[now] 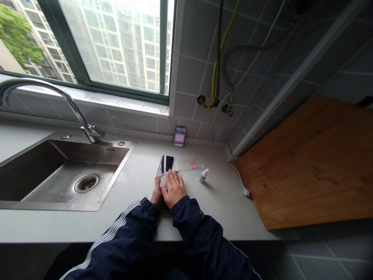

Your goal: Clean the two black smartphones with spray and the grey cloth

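Note:
A dark, glossy smartphone [166, 162] lies on the counter before me, its lower part mostly covered by my hands. Across its middle is a thin pale cloth [162, 178]. My right hand [175, 189] rests flat on the cloth with its fingers stretched out. Along the phone's left side, my left hand [156, 193] grips the edge, its thumb up by the cloth; its other fingers are mostly hidden. Just right of the phone lie a clear phone case [184, 166] with a pink patch and a small white-capped spray bottle [203, 176], standing upright.
A steel sink [116, 171] with a curved faucet [72, 105] is to the left. A small upright item with a blurred front [180, 137] leans against the wall tiles. At right, a large wooden board [309, 167] stands beside a white cable [233, 168] ending in a plug.

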`<action>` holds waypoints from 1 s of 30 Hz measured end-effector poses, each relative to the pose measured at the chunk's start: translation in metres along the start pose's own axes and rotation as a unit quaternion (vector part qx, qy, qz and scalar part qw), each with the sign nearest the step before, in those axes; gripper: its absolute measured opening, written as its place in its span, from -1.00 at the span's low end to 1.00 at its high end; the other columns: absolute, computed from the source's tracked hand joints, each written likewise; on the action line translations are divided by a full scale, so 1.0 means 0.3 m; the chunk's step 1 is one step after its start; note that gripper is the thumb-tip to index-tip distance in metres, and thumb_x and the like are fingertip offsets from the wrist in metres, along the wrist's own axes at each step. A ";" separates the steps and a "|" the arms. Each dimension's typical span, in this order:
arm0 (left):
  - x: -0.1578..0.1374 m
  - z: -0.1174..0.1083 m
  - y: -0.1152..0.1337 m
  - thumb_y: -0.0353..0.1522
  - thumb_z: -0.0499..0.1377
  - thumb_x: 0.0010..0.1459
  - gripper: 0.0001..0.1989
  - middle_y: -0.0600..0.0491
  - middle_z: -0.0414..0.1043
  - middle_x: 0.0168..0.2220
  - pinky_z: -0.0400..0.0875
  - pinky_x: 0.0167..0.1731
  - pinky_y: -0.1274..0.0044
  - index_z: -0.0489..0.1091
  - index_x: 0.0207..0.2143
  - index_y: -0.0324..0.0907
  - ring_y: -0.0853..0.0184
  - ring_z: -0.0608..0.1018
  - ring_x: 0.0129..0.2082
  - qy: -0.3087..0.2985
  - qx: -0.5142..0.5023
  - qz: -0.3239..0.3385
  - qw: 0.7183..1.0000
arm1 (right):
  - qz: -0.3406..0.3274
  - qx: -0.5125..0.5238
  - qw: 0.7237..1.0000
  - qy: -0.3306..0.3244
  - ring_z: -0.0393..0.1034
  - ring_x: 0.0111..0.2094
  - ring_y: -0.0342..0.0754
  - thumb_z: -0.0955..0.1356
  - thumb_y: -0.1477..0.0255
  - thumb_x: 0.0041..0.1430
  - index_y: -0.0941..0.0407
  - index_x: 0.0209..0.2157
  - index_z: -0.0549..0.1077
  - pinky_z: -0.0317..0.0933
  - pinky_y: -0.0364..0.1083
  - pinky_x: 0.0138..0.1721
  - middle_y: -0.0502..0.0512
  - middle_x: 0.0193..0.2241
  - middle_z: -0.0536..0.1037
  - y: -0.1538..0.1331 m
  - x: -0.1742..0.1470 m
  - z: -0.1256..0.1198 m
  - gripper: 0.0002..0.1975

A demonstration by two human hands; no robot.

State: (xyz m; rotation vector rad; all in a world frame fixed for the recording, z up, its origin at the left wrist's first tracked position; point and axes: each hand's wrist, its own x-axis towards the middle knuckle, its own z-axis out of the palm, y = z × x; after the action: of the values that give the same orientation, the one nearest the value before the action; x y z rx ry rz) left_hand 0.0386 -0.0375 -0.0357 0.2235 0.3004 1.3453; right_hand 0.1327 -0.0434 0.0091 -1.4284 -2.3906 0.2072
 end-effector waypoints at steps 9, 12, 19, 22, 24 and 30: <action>-0.040 0.000 0.041 0.18 -0.14 0.29 -0.06 -0.39 0.38 0.21 0.19 0.25 0.06 -0.06 0.44 -0.33 -0.11 0.51 0.15 -0.010 0.001 -0.077 0.997 | -0.068 0.024 0.997 -0.016 -0.07 0.44 0.17 0.25 0.27 0.39 0.23 0.40 0.13 -0.14 0.29 0.40 0.20 0.41 0.08 -0.028 -0.127 0.004 -0.36; -0.047 -0.010 0.065 0.22 -0.15 0.25 -0.03 -0.40 0.30 0.26 0.22 0.17 -0.04 -0.14 0.47 -0.24 -0.19 0.56 0.06 -0.050 0.010 -0.112 0.992 | -0.079 0.045 0.996 -0.026 -0.04 0.43 0.20 0.29 0.20 0.37 0.21 0.39 0.16 -0.18 0.30 0.41 0.21 0.40 0.13 -0.046 -0.203 -0.009 -0.33; -0.051 0.003 0.090 0.25 -0.21 0.23 -0.03 -0.38 0.17 0.34 0.37 -0.01 0.03 -0.26 0.48 -0.11 -0.24 0.56 0.03 -0.095 0.036 -0.143 0.984 | -0.137 0.053 0.987 -0.067 -0.09 0.44 0.18 0.30 0.16 0.36 0.19 0.41 0.11 -0.22 0.28 0.42 0.18 0.42 0.08 -0.039 -0.320 -0.065 -0.28; -0.048 0.011 0.087 0.24 -0.21 0.24 -0.04 -0.40 0.23 0.31 0.39 -0.03 0.04 -0.29 0.48 -0.14 -0.22 0.58 0.00 -0.091 0.045 -0.143 0.984 | -0.161 0.039 0.983 -0.074 -0.07 0.43 0.17 0.30 0.10 0.35 0.17 0.41 0.10 -0.22 0.26 0.42 0.21 0.41 0.11 -0.013 -0.319 -0.078 -0.25; -0.040 0.009 0.082 0.23 -0.22 0.25 -0.03 -0.41 0.27 0.28 0.38 0.00 0.02 -0.25 0.47 -0.20 -0.19 0.59 -0.01 -0.082 0.045 -0.139 0.986 | -0.174 0.036 0.982 -0.072 -0.04 0.43 0.15 0.29 0.10 0.37 0.14 0.41 0.12 -0.28 0.27 0.43 0.19 0.40 0.15 0.008 -0.304 -0.080 -0.29; -0.017 -0.009 0.059 0.21 -0.28 0.28 -0.01 -0.40 0.40 0.18 0.12 0.30 0.12 0.03 0.40 -0.42 -0.11 0.48 0.18 -0.038 0.055 -0.182 0.981 | -0.154 0.002 0.987 -0.045 -0.06 0.43 0.15 0.29 0.14 0.37 0.14 0.40 0.12 -0.30 0.29 0.41 0.22 0.40 0.13 0.067 -0.204 -0.069 -0.30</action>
State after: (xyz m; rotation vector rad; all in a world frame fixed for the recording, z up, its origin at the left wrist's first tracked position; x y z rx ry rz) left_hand 0.0204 -0.0387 -0.0320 0.2969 0.3345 0.9560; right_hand 0.1832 -0.0883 0.0090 -1.0473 -2.6417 0.1996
